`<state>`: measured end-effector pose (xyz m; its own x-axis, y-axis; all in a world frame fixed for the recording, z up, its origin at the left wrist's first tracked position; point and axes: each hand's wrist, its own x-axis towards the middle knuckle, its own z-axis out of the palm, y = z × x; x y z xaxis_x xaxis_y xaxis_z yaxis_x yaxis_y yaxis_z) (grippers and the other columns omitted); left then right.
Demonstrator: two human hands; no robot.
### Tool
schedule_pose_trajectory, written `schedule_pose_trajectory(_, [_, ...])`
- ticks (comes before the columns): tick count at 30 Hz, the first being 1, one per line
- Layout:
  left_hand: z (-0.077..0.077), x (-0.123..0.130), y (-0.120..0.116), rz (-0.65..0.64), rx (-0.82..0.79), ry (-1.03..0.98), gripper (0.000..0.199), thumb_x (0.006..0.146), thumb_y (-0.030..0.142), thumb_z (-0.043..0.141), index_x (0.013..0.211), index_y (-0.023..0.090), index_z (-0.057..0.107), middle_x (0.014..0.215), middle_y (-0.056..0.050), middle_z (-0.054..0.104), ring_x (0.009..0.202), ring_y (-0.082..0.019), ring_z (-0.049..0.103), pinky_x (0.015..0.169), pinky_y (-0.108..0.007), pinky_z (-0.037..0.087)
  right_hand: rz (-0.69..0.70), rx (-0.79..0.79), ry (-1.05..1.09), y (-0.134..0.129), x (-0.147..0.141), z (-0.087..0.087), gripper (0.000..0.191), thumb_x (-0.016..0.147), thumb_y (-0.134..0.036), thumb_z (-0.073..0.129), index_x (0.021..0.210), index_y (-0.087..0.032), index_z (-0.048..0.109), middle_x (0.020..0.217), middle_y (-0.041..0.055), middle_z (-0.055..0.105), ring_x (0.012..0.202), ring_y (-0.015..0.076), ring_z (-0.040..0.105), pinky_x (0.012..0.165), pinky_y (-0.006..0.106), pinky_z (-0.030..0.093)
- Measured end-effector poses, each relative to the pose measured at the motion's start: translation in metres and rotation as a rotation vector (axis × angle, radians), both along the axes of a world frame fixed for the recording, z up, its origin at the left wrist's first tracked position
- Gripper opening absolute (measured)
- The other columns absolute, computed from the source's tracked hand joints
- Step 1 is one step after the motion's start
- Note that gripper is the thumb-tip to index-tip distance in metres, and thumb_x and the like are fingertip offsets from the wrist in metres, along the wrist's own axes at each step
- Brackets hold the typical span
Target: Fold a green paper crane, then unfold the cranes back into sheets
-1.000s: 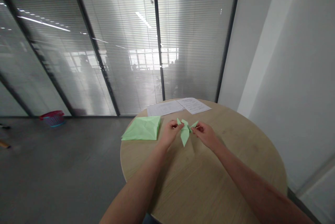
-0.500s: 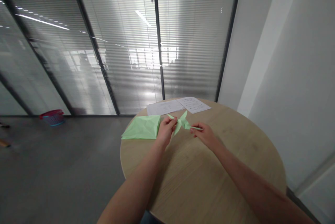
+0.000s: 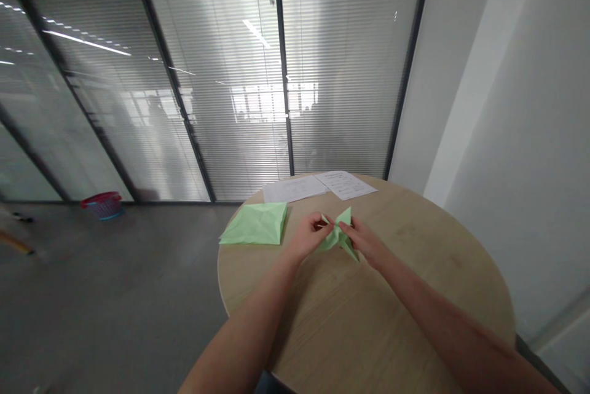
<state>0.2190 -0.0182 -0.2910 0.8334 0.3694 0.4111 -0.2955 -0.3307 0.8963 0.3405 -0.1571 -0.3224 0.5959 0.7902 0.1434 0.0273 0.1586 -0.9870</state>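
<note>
A folded green paper piece [image 3: 338, 235] with several pointed flaps is held up over the round wooden table [image 3: 410, 271]. My left hand [image 3: 310, 237] pinches its left side between thumb and fingers. On the right side, my right hand [image 3: 362, 239] grips it with the thumb near the middle of the folds. The two hands are close together, with the paper between them. A flat, creased green sheet [image 3: 255, 224] lies on the table to the left of my left hand, not touched by it.
Two printed white sheets [image 3: 345, 185] lie at the table's far edge. On the floor at the left stands a red and blue basket [image 3: 104, 205]. Behind the table is a glass partition with blinds [image 3: 230, 136]; a white wall [image 3: 520, 136] rises at the right.
My hands have come closer together and the green piece has been turned, its flaps now pointing up and down to the right. My right hand has shifted its hold from a thin point to the folds.
</note>
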Motion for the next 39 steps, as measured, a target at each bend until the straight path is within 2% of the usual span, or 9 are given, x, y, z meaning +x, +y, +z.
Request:
schedule_pose_trajectory(4, [-0.001, 0.001, 0.001, 0.037, 0.018, -0.008, 0.022, 0.078, 0.037, 0.074, 0.084, 0.016, 0.072, 0.068, 0.000, 0.064, 0.062, -0.014, 0.058, 0.059, -0.024, 0.043, 0.058, -0.034, 0.098, -0.002, -0.005, 0.003, 0.047, 0.075, -0.058, 0.081, 0.101, -0.021, 0.073, 0.091, 0.0056, 0.077, 0.079, 0.0216, 0.070, 0.070, 0.031, 0.055])
schedule_pose_trajectory(9, [-0.002, 0.003, 0.005, 0.082, -0.008, -0.003, 0.024, 0.077, 0.033, 0.074, 0.093, 0.016, 0.073, 0.071, 0.000, 0.064, 0.062, -0.013, 0.057, 0.059, -0.024, 0.042, 0.080, -0.003, 0.169, 0.000, -0.006, 0.002, 0.044, 0.072, -0.052, 0.086, 0.099, -0.021, 0.073, 0.092, 0.0053, 0.077, 0.077, 0.0195, 0.070, 0.069, 0.031, 0.056])
schedule_pose_trajectory(15, [-0.004, 0.004, 0.003, 0.117, -0.081, 0.006, 0.036, 0.077, 0.029, 0.073, 0.110, 0.017, 0.071, 0.077, 0.001, 0.065, 0.063, -0.012, 0.058, 0.058, -0.023, 0.043, 0.088, -0.006, 0.241, 0.002, -0.005, 0.000, 0.037, 0.073, -0.047, 0.086, 0.095, -0.021, 0.073, 0.087, 0.0045, 0.077, 0.076, 0.0193, 0.070, 0.069, 0.030, 0.057])
schedule_pose_trajectory(20, [-0.003, 0.003, 0.003, 0.175, -0.094, 0.027, 0.036, 0.076, 0.023, 0.071, 0.112, 0.017, 0.071, 0.080, 0.001, 0.066, 0.065, -0.012, 0.059, 0.060, -0.023, 0.046, 0.113, -0.012, 0.251, 0.000, -0.004, -0.002, 0.036, 0.076, -0.046, 0.084, 0.098, -0.021, 0.072, 0.087, 0.0037, 0.076, 0.073, 0.0182, 0.070, 0.067, 0.030, 0.056])
schedule_pose_trajectory(25, [-0.003, 0.003, 0.002, 0.209, -0.210, 0.039, 0.034, 0.076, 0.019, 0.070, 0.109, 0.019, 0.072, 0.081, 0.001, 0.064, 0.066, -0.012, 0.059, 0.061, -0.023, 0.050, 0.144, -0.003, 0.294, -0.002, -0.008, 0.004, 0.034, 0.074, -0.043, 0.084, 0.097, -0.021, 0.071, 0.091, 0.0038, 0.077, 0.076, 0.0186, 0.071, 0.070, 0.031, 0.056])
schedule_pose_trajectory(32, [-0.008, 0.006, 0.007, 0.194, -0.559, 0.105, 0.036, 0.075, 0.020, 0.073, 0.111, 0.018, 0.070, 0.076, 0.000, 0.065, 0.066, -0.013, 0.063, 0.063, -0.024, 0.053, 0.181, 0.064, 0.313, -0.002, -0.010, 0.007, 0.033, 0.071, -0.041, 0.086, 0.094, -0.022, 0.072, 0.093, 0.0038, 0.077, 0.081, 0.0203, 0.071, 0.075, 0.033, 0.056])
schedule_pose_trajectory(36, [-0.017, 0.011, 0.013, 0.173, -0.594, 0.183, 0.050, 0.073, 0.018, 0.074, 0.122, 0.016, 0.064, 0.078, -0.003, 0.068, 0.063, -0.015, 0.065, 0.064, -0.027, 0.055, 0.205, 0.093, 0.290, -0.002, -0.009, 0.005, 0.037, 0.071, -0.046, 0.087, 0.094, -0.021, 0.072, 0.098, 0.0053, 0.077, 0.085, 0.0220, 0.071, 0.077, 0.035, 0.056])
schedule_pose_trajectory(39, [-0.023, 0.013, 0.012, 0.197, -0.560, 0.218, 0.064, 0.069, 0.014, 0.077, 0.131, 0.016, 0.061, 0.088, -0.008, 0.073, 0.072, -0.019, 0.069, 0.068, -0.031, 0.057, 0.195, 0.114, 0.291, -0.002, -0.010, 0.006, 0.041, 0.069, -0.047, 0.089, 0.096, -0.021, 0.073, 0.103, 0.0070, 0.078, 0.091, 0.0237, 0.071, 0.081, 0.036, 0.056])
